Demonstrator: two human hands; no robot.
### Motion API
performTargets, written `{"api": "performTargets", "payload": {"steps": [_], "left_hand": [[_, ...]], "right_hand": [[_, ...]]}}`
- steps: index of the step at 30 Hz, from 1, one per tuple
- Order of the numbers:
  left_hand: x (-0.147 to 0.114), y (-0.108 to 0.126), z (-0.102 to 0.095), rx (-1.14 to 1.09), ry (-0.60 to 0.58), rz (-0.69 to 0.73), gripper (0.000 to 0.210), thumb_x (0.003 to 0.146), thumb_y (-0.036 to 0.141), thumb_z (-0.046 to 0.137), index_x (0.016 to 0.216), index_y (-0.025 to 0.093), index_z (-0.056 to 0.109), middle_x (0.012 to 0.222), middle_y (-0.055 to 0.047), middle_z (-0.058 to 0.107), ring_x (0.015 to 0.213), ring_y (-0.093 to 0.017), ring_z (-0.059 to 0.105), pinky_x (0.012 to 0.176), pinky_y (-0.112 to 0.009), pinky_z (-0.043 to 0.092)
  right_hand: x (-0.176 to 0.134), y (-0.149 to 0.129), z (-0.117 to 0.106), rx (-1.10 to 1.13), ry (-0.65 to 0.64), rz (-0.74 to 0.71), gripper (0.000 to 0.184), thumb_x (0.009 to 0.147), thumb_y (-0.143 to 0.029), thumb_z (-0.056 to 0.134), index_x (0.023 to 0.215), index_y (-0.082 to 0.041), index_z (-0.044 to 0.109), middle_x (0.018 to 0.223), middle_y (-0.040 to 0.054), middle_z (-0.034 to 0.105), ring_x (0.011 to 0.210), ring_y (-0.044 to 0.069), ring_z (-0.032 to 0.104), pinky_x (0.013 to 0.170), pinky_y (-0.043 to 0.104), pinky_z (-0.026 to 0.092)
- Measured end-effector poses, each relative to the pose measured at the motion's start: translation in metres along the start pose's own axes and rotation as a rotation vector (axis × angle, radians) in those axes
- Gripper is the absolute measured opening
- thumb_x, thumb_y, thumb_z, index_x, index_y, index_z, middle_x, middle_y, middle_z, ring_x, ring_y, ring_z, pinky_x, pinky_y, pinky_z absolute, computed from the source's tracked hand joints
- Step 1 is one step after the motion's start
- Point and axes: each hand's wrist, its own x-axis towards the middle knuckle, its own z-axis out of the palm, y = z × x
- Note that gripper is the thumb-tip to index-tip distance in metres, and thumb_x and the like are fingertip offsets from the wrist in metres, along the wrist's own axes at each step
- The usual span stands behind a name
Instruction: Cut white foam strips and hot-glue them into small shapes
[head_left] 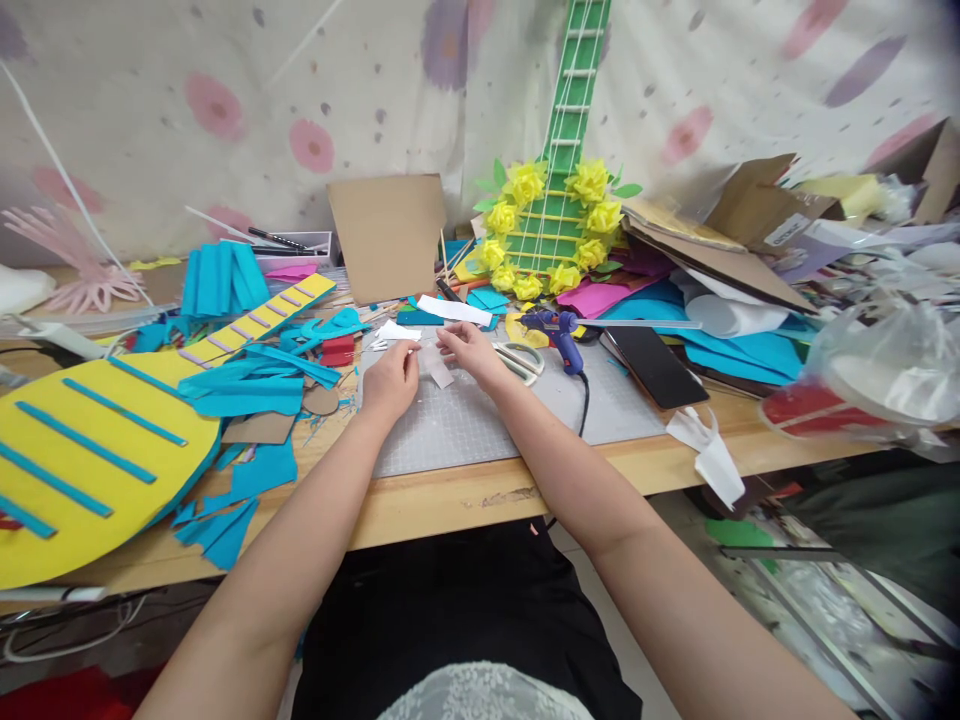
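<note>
Over the grey cutting mat [480, 440], my left hand [390, 382] and my right hand [474, 355] are close together with fingers pinched. Between their fingertips is a small white paper strip [439, 372], its lower end hanging down toward the mat. The fingers partly hide where each hand grips it. Just beyond my hands lie a longer white paper strip [454, 309] and some white paper scraps [396, 331]. Scissors with pale handles [525, 362] rest right of my right hand. A blue glue gun [564, 338] with a long glue stick lies further right.
At left is a yellow paper guitar [97, 440] with blue strips, among blue paper scraps [259, 475]. A green guitar with yellow flowers [555, 220] stands at the back beside a cardboard sheet [386, 235]. A phone [655, 366] and a plastic-covered tub [847, 390] are at right.
</note>
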Motion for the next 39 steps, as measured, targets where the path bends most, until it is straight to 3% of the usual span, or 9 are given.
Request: {"api": "performTargets", "payload": {"steps": [4,7,11,14,18,23,30,35,39], "left_hand": [[0.006,-0.002,0.004,-0.399,0.156,-0.213,0.01,0.078,0.02,0.05,0.083,0.021,0.058,0.068,0.0,0.053,0.064,-0.012,0.05,0.058,-0.022,0.038],[0.01,0.002,0.008,-0.746,0.213,-0.389,0.008,0.078,0.02,0.048,0.083,0.02,0.054,0.067,0.001,0.05,0.061,-0.01,0.05,0.052,-0.019,0.039],[0.013,0.007,0.011,-1.039,0.257,-0.525,0.005,0.075,0.017,0.052,0.079,0.019,0.051,0.076,0.001,0.054,0.071,-0.007,0.055,0.063,-0.018,0.046],[0.016,0.004,0.013,-1.152,0.282,-0.581,0.006,0.074,0.014,0.055,0.075,0.019,0.052,0.071,0.003,0.055,0.068,-0.005,0.056,0.07,-0.018,0.047],[0.017,0.004,0.016,-1.251,0.284,-0.638,0.007,0.074,0.012,0.058,0.075,0.018,0.055,0.067,0.003,0.057,0.064,-0.005,0.056,0.066,-0.017,0.046],[0.016,0.016,0.017,-1.452,0.241,-0.702,0.009,0.08,0.009,0.052,0.078,0.018,0.056,0.066,0.002,0.061,0.064,-0.007,0.06,0.067,-0.02,0.049],[0.014,0.022,0.019,-1.516,0.214,-0.734,0.013,0.08,0.007,0.052,0.077,0.018,0.059,0.069,0.002,0.065,0.064,-0.006,0.06,0.072,-0.018,0.048],[0.013,0.017,0.015,-1.423,0.189,-0.698,0.007,0.077,0.015,0.056,0.079,0.017,0.063,0.073,-0.001,0.067,0.067,-0.008,0.061,0.067,-0.018,0.047],[0.015,0.007,0.005,-1.276,0.17,-0.671,0.01,0.075,0.02,0.059,0.081,0.016,0.066,0.081,-0.003,0.069,0.078,-0.01,0.064,0.075,-0.022,0.047]], "right_hand": [[-0.007,-0.002,0.001,-0.141,0.221,-0.3,0.017,0.08,-0.038,0.052,0.083,-0.022,0.049,0.082,-0.0001,0.056,0.077,0.012,0.053,0.076,0.027,0.043],[-0.019,-0.008,0.005,-0.197,0.226,-0.374,0.011,0.083,-0.033,0.047,0.09,-0.024,0.047,0.074,-0.0019,0.052,0.071,0.012,0.052,0.074,0.027,0.041],[-0.028,-0.007,0.017,-0.252,0.077,-0.307,0.013,0.082,-0.031,0.05,0.093,-0.025,0.045,0.067,-0.0042,0.054,0.065,0.013,0.053,0.072,0.029,0.043],[-0.026,0.0,0.027,-0.246,0.005,-0.255,0.012,0.077,-0.026,0.055,0.086,-0.024,0.046,0.073,-0.0034,0.058,0.069,0.012,0.056,0.072,0.029,0.045],[-0.018,0.007,0.039,-0.197,-0.049,-0.224,0.014,0.071,-0.019,0.06,0.081,-0.021,0.05,0.088,-0.0007,0.061,0.076,0.012,0.059,0.074,0.028,0.047],[-0.01,0.011,0.045,-0.122,-0.094,-0.152,0.01,0.072,-0.022,0.062,0.08,-0.02,0.058,0.085,-0.0007,0.065,0.075,0.011,0.06,0.073,0.027,0.049],[-0.009,0.018,0.048,-0.064,-0.022,-0.186,0.012,0.076,-0.019,0.057,0.087,-0.018,0.063,0.083,0.0008,0.068,0.078,0.012,0.063,0.079,0.026,0.048],[-0.012,0.013,0.04,-0.043,-0.064,-0.188,0.007,0.075,-0.02,0.057,0.08,-0.019,0.062,0.079,-0.0007,0.066,0.072,0.011,0.06,0.068,0.023,0.047],[-0.016,0.006,0.026,-0.036,-0.146,-0.125,0.006,0.075,-0.024,0.057,0.076,-0.018,0.06,0.064,-0.0028,0.06,0.059,0.009,0.054,0.055,0.021,0.043]]}}
